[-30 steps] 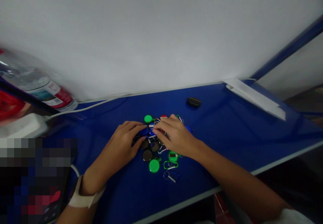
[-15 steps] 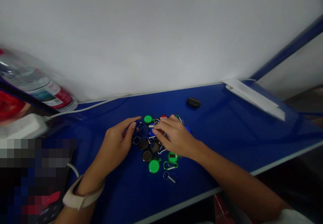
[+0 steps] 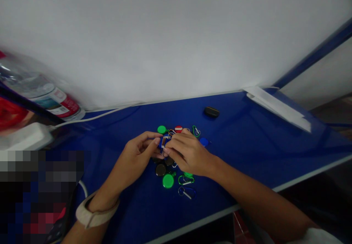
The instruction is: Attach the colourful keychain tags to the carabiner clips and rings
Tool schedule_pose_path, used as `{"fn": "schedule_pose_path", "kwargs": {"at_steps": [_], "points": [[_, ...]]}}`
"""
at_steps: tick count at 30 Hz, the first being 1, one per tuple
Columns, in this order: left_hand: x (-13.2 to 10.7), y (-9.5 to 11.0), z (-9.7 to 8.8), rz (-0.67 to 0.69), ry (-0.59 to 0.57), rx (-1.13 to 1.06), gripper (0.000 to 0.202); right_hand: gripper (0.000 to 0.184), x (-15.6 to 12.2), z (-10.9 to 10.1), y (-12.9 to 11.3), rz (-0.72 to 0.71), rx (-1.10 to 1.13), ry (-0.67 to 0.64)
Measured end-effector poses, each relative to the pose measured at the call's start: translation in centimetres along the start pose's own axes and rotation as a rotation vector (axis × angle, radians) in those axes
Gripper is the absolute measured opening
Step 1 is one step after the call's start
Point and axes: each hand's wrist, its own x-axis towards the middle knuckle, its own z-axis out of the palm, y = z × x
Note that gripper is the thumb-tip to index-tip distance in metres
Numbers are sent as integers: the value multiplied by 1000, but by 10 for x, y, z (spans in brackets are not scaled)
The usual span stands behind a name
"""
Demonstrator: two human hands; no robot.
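Observation:
A blue badge reel [image 3: 164, 141], its back with a white and brown strip turned up, is pinched between my left hand [image 3: 140, 150] and my right hand [image 3: 189, 152]. The fingers of both hands are closed on it, and the fingertips hide part of it. Around and below them lie green badge reels [image 3: 168, 181], dark brown reels [image 3: 160, 170] and a red reel [image 3: 178, 129]. A green carabiner [image 3: 186, 180] and a blue carabiner [image 3: 187, 192] rest at the near side of the pile. To the right of my right hand lies another blue reel [image 3: 204, 141].
A small black case [image 3: 211, 112] lies toward the wall on the blue table [image 3: 233, 156]. Folded white paper [image 3: 279, 108] is at the right. At the left are a water bottle [image 3: 55, 101], a white power strip [image 3: 27, 140] and a white cable [image 3: 96, 118].
My left hand has moved right to meet my right hand. A blue reel now shows between them. The ring and dark item that showed by my left fingers are no longer visible there.

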Motion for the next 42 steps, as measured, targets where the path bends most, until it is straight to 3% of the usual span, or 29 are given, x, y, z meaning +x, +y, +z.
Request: {"fn": "schedule_pose_path", "kwargs": {"at_steps": [7, 15, 20, 28, 33, 42], "points": [[1, -1, -2, -13, -34, -31, 46, 31, 2, -3, 1, -49, -104, 12], [0, -1, 2, -78, -121, -80, 47, 32, 1, -3, 2, -25, -49, 35], [0, -2, 2, -103, -118, -145, 41, 33, 0, -1, 1, -77, -4, 16], [-2, -4, 2, -45, -191, -162, 33, 33, 1, -1, 3, -72, -122, -4], [-3, -6, 3, -46, -234, -219, 31, 31, 2, -1, 2, -60, -54, 30], [1, -18, 8, 4, -243, -216, 47, 26, 1, 1, 1, 43, 107, 88]]}}
